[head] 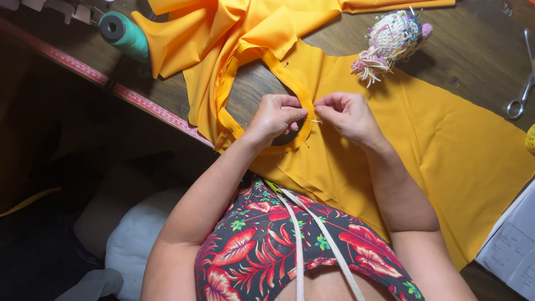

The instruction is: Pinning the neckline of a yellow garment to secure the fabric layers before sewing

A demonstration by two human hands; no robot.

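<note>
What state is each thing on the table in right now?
Mustard-yellow fabric panel: spread flat on the dark wooden table, curved edge folded over.
Thin metal pin: pinched between both hands at the fabric's folded curve.
Left hand: fingers closed on the fold.
Right hand: fingertips pinching the pin.
Crocheted pincushion: stuck with pins.
Teal thread cone: lying on its side.
Metal scissors: lying untouched; blades cut off by frame.

Sewing workroom, likely a home setup. Dark wooden table (468, 50) covered with cut yellow fabric (446, 145), curved neckline edge folded and pinned. Crocheted pincushion (390, 38) stuck full of pins, teal thread cone (123, 33), metal scissors (524, 89) at right edge, red measuring tape (83, 71) running along table edge, paper sheets (512, 245) at lower right. Cushioned seat and dark floor below.
</note>
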